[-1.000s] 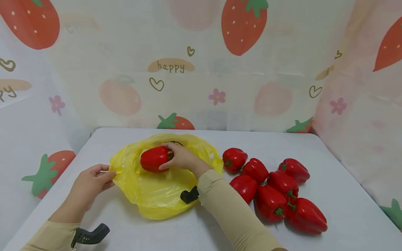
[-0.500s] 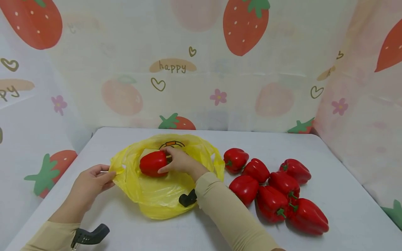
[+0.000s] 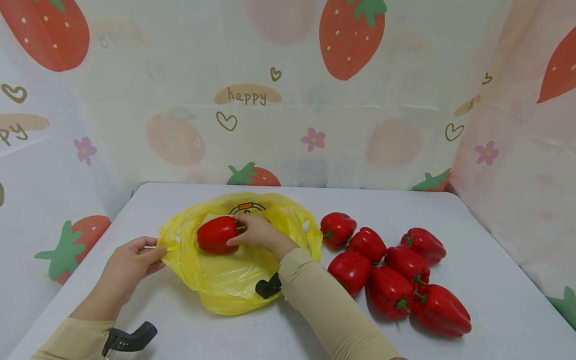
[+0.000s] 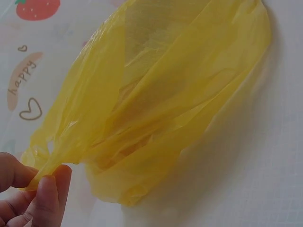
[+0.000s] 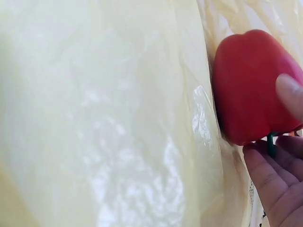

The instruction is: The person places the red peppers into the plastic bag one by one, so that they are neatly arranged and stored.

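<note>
A yellow plastic bag (image 3: pixel 234 285) lies open on the table, its mouth facing up and toward me. My left hand (image 3: pixel 131 262) pinches the bag's left handle between thumb and fingers; the left wrist view shows the gathered handle in the left fingertips (image 4: pixel 46 194). Inside the bag's mouth, my right hand (image 3: pixel 257 232) grips a red bell pepper (image 3: pixel 217 235) at its stem end. In the right wrist view the thumb lies on the red bell pepper (image 5: pixel 255 85), and the other fingers are by its green stem. The bag's bottom is partly hidden by the right forearm.
Several red bell peppers (image 3: pixel 390 292) stand in a cluster on the white table (image 3: pixel 490 280), right of the bag. The right sleeve (image 3: pixel 324 305) passes just left of them. A strawberry-print cloth (image 3: pixel 342 165) hangs behind the table and along both sides.
My right hand has moved the bell pepper slightly down and left inside the bag. A printed figure on the bag's inner back wall shows more now. The left hand keeps its hold.
</note>
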Tool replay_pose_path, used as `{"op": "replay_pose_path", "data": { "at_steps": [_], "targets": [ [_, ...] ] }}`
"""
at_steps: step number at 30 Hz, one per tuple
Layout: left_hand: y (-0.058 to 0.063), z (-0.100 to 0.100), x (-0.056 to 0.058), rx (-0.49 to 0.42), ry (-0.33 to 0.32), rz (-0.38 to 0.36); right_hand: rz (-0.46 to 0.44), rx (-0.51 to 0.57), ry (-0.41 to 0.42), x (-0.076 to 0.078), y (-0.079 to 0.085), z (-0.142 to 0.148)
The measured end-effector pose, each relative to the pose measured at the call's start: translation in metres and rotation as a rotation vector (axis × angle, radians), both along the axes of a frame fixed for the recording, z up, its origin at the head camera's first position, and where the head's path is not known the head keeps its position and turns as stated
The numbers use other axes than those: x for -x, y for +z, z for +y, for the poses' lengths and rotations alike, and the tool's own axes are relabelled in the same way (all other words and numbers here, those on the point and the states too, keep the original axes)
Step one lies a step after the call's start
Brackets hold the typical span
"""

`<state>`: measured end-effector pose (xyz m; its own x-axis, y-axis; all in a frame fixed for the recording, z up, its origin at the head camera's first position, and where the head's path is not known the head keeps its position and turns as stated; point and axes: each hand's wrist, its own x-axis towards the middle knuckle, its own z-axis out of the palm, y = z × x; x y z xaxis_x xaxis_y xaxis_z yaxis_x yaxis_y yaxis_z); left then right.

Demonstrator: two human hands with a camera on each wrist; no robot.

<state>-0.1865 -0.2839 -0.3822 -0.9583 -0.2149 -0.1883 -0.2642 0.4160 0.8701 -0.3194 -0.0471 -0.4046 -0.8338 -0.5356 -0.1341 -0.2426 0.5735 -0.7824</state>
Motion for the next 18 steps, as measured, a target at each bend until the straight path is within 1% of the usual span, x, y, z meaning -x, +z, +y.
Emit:
{"op": "replay_pose_path", "data": {
  "at_steps": [6,13,18],
  "targets": [
    [-0.0006,-0.0001,0.0003,-0.003,0.003,0.006,0.017,-0.015,-0.012,0.0007,-0.0001,-0.0013],
    [-0.0011,-0.0004,0.0005,-0.001,0.001,0.011,-0.007,0.033,-0.013,0.0012,-0.0004,-0.0015],
    [-0.0013,-0.0004,0.0002,0.004,0.007,-0.002,0.007,0.033,-0.003,0.0015,-0.0005,-0.0018]
  ]
}}
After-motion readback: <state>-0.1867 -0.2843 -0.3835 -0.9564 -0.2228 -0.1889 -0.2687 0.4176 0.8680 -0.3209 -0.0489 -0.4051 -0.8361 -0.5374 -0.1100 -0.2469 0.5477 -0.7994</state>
